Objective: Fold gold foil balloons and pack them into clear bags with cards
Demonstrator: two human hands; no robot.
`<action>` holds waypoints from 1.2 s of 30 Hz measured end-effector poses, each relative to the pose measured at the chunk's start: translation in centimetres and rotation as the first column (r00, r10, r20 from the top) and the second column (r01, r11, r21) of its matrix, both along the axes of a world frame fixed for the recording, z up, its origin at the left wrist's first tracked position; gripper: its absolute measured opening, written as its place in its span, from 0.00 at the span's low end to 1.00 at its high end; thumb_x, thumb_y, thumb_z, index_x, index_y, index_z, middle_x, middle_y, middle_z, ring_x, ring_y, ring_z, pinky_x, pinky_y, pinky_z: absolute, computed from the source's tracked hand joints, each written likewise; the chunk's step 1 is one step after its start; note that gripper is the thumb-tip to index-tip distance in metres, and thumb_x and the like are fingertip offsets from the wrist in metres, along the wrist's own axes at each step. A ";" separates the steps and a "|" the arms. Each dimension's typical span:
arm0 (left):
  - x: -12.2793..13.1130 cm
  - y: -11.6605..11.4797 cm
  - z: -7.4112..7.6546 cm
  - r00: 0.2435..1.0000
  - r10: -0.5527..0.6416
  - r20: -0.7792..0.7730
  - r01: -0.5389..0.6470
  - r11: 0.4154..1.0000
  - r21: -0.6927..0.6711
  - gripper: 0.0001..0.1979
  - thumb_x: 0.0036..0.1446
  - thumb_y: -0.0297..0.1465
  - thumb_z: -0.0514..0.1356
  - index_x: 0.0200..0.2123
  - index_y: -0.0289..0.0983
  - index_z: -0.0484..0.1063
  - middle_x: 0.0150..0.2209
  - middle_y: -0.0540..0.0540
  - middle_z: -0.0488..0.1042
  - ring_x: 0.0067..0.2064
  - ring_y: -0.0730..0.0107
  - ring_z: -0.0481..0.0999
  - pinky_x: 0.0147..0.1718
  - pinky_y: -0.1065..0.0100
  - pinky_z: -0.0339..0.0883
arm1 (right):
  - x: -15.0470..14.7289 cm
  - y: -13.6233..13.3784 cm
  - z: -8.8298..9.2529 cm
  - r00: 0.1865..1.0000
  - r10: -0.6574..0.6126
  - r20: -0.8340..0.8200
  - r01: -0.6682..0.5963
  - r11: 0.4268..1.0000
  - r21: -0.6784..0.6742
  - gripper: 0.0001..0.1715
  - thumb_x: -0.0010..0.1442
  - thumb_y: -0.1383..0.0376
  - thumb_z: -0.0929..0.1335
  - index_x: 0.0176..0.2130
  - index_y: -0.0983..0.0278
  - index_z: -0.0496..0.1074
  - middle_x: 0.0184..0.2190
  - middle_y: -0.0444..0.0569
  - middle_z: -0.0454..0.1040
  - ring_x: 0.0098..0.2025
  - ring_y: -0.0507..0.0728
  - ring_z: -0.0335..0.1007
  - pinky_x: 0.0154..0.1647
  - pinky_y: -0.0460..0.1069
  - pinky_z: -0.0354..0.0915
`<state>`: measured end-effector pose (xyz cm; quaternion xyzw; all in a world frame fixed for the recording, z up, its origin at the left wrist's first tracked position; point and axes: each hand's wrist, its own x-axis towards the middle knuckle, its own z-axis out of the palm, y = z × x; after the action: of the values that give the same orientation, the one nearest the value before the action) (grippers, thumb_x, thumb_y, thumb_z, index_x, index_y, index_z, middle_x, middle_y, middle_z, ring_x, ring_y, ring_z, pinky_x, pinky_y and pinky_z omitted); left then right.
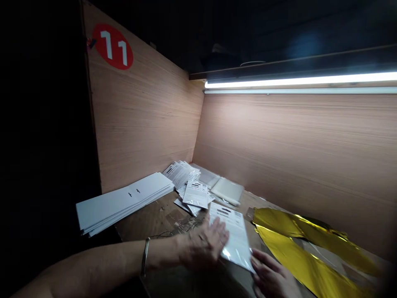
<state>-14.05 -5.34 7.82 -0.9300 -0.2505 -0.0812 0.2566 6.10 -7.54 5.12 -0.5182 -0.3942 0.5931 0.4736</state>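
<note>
A white printed card in a clear plastic sleeve point(232, 234) lies tilted on the table between my hands. My left hand point(204, 240), slightly smeared by motion, rests over the card's left side with its fingers stretched out. At the lower right corner, my right hand point(271, 271) pinches the sleeve between thumb and fingers; part of that hand is cut off by the frame's lower edge. Just beyond lie similar sleeved cards point(196, 194), some loose and some in a fanned pile point(180, 174).
Long white folded cards point(127, 200) are stacked at the left edge. Clear plastic bags point(228, 190) lie at the back, and shiny gold foil pieces point(285, 248) spread on the right. Wooden panels point(149, 111) wall in the left and back, under a lit tube point(297, 80).
</note>
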 end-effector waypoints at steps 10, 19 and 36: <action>-8.8 14.2 -1.1 0.964 0.262 0.049 -0.231 0.911 -0.341 0.20 0.52 0.23 0.40 0.49 0.25 0.56 0.52 0.34 0.54 0.55 0.60 0.50 0.50 0.59 0.44 | 3.9 1.7 -0.7 0.643 -0.232 0.730 -0.063 0.934 0.352 0.16 0.51 0.58 0.59 0.31 0.66 0.67 0.27 0.50 0.70 0.28 0.55 0.65 0.30 0.50 0.62; -9.0 15.1 -0.1 0.942 0.335 -0.001 -0.298 0.836 -0.462 0.38 0.46 0.51 0.46 0.53 0.28 0.49 0.55 0.32 0.46 0.56 0.49 0.39 0.48 0.50 0.35 | 10.7 9.0 -2.6 0.000 -0.316 0.949 -0.303 0.904 0.301 0.28 0.51 0.51 0.58 0.41 0.70 0.64 0.43 0.57 0.64 0.47 0.61 0.55 0.46 0.52 0.52; 14.8 12.7 -5.2 0.510 0.770 0.384 0.152 0.358 -0.921 0.09 0.49 0.28 0.48 0.32 0.32 0.64 0.22 0.47 0.68 0.21 0.71 0.69 0.21 0.70 0.64 | 13.2 12.2 -4.1 0.289 -0.430 0.855 0.101 0.902 0.420 0.11 0.48 0.65 0.58 0.19 0.64 0.64 0.17 0.47 0.65 0.23 0.54 0.60 0.24 0.46 0.51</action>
<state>0.76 7.32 2.63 -0.6887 -0.5367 -0.2803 -0.3987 19.25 4.63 1.01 -0.7467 -0.5804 0.0358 0.3229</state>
